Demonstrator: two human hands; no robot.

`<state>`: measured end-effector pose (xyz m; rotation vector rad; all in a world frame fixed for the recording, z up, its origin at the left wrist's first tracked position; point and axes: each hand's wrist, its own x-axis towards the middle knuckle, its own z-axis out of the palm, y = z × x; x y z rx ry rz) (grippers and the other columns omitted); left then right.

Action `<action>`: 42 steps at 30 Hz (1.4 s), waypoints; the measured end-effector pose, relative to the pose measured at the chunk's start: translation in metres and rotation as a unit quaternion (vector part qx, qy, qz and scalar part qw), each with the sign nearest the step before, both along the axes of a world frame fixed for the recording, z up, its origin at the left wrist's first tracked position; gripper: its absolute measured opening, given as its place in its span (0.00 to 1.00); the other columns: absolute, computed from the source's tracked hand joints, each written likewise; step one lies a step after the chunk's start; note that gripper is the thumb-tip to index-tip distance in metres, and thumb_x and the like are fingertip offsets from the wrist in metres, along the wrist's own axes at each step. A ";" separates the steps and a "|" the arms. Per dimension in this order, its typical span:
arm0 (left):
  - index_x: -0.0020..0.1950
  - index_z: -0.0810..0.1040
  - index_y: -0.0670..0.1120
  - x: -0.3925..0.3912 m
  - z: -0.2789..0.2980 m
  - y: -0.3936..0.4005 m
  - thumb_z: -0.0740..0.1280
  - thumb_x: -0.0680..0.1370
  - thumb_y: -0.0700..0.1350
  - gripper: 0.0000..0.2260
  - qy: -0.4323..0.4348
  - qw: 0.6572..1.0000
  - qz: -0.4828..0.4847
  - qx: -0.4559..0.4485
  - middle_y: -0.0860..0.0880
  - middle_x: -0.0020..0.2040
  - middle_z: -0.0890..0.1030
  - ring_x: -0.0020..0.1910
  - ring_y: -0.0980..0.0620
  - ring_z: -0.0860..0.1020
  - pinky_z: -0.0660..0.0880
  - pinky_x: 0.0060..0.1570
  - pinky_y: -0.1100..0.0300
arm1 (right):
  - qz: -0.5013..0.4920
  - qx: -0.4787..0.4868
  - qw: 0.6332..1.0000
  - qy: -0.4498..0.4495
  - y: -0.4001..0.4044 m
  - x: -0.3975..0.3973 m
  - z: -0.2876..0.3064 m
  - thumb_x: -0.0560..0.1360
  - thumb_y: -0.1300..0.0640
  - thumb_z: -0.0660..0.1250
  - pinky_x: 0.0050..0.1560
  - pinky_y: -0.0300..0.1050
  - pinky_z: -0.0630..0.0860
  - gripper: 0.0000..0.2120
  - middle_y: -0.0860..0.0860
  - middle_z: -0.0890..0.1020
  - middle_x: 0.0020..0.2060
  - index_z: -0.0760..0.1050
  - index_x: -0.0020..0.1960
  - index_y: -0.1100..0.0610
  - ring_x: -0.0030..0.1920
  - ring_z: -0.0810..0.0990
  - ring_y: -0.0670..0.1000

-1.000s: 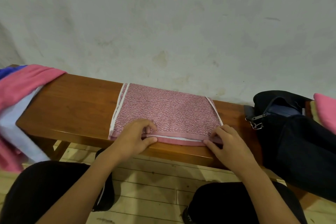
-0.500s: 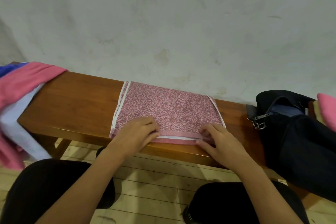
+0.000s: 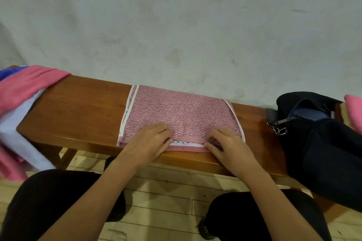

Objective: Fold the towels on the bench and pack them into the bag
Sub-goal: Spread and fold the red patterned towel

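Nearest the camera, two knees in black trousers [image 3: 58,201] frame a strip of pale wooden floor [image 3: 166,191]. Above them both forearms reach to the near edge of the wooden bench [image 3: 78,111]. The left hand [image 3: 150,143] lies palm down on the front hem of the pink patterned towel [image 3: 182,111], fingers straight and close together, pressing the cloth flat. The right hand [image 3: 227,143] rests on the same hem just beside it, its fingers bent, their tips on the pink band; whether they pinch it I cannot tell. The towel lies folded flat across the middle of the bench. At the left end hangs a heap of pink, white and blue towels [image 3: 21,92]. At the right end sits a dark open bag [image 3: 323,143], pink cloth [image 3: 354,111] at its far side. Behind stands a grey wall [image 3: 176,25].
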<state>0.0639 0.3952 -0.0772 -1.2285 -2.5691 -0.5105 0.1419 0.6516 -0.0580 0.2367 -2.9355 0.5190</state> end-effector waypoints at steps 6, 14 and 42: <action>0.50 0.75 0.45 0.001 -0.010 0.004 0.66 0.74 0.41 0.06 0.085 0.996 0.013 -0.007 0.49 0.46 0.77 0.44 0.51 0.76 0.77 0.44 0.55 | -0.001 0.042 0.999 -0.028 -0.011 -0.004 -0.003 0.85 0.51 0.51 0.61 0.42 0.67 0.09 0.44 0.70 0.56 0.68 0.59 0.50 0.54 0.64 0.44; 0.50 0.74 0.46 0.002 -0.019 0.004 0.65 0.76 0.42 0.04 0.061 0.998 -0.001 0.019 0.50 0.45 0.77 0.41 0.54 0.76 0.77 0.43 0.60 | 0.027 0.067 0.995 -0.066 -0.012 0.008 0.002 0.84 0.57 0.57 0.64 0.38 0.62 0.14 0.44 0.67 0.66 0.63 0.68 0.47 0.65 0.63 0.45; 0.57 0.76 0.50 0.010 -0.017 -0.012 0.68 0.76 0.42 0.10 0.007 0.996 -0.072 0.048 0.54 0.56 0.77 0.54 0.58 0.73 0.73 0.56 0.61 | 0.062 -0.020 0.996 0.061 -0.002 0.006 -0.014 0.77 0.62 0.59 0.50 0.51 0.73 0.09 0.42 0.74 0.47 0.72 0.45 0.48 0.50 0.70 0.48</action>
